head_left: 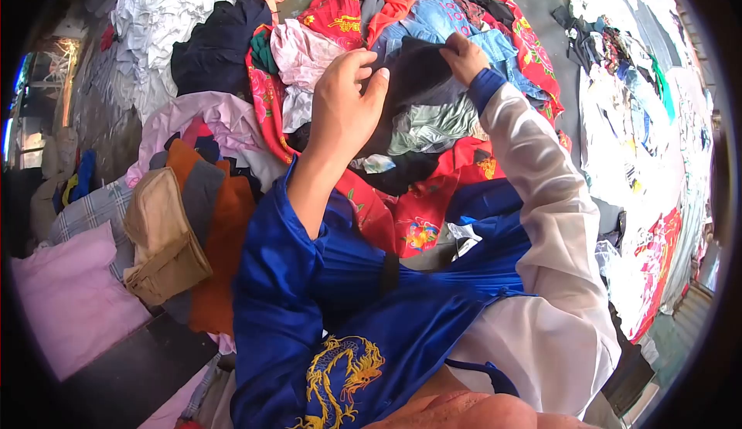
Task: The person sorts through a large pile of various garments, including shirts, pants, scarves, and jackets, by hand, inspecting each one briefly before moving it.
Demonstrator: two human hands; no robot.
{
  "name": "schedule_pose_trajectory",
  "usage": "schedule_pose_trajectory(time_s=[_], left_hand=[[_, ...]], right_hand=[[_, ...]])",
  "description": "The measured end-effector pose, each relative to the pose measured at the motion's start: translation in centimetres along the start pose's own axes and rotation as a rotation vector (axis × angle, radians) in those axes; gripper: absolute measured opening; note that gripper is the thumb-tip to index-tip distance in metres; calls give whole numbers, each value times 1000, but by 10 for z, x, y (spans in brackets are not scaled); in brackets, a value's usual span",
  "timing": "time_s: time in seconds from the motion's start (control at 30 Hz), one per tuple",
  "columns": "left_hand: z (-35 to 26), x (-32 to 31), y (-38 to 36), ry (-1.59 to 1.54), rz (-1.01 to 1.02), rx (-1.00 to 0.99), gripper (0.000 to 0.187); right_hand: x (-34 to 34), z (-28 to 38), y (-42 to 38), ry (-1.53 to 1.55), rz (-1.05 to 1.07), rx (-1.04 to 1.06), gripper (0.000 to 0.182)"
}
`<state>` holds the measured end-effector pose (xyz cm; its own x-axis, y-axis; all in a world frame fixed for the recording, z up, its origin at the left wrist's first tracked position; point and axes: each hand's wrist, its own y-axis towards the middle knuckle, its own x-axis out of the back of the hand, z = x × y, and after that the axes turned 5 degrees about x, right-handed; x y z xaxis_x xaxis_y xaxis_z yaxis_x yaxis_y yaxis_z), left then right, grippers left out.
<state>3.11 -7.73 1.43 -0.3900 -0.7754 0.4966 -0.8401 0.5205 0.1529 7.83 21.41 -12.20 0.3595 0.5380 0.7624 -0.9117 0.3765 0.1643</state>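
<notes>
My right hand point(467, 59) pinches the upper right edge of a black piece of cloth point(421, 69), which looks thin and partly blurred. My left hand point(349, 93) is at the cloth's left side, its fingers curved and apart, holding nothing that I can see. Below the black cloth lies a crumpled grey-green garment point(433, 127). Blue denim point(440, 15) sits behind it, and a light pink garment point(305, 54) is left of my left hand. These lie on a spread red floral cloth point(533, 42).
White cloth is heaped point(151, 35) at the far left, beside a dark navy garment point(220, 46). Nearer on the left are folded tan point(166, 232) and orange fabrics point(212, 274) and a pink cloth point(73, 294). Mixed clothes point(626, 120) are piled along the right.
</notes>
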Motion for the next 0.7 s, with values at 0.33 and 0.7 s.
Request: schedule_pose_trajectory(time_s=[0.33,0.7], left_hand=[[-32,-21,-16,38,17,-152,121],[-58,-21,-12,-492,411,-39,66]], right_hand=[[223,273,-50,699,-58,287,10],[300,383,-59,807,-288,887,14]])
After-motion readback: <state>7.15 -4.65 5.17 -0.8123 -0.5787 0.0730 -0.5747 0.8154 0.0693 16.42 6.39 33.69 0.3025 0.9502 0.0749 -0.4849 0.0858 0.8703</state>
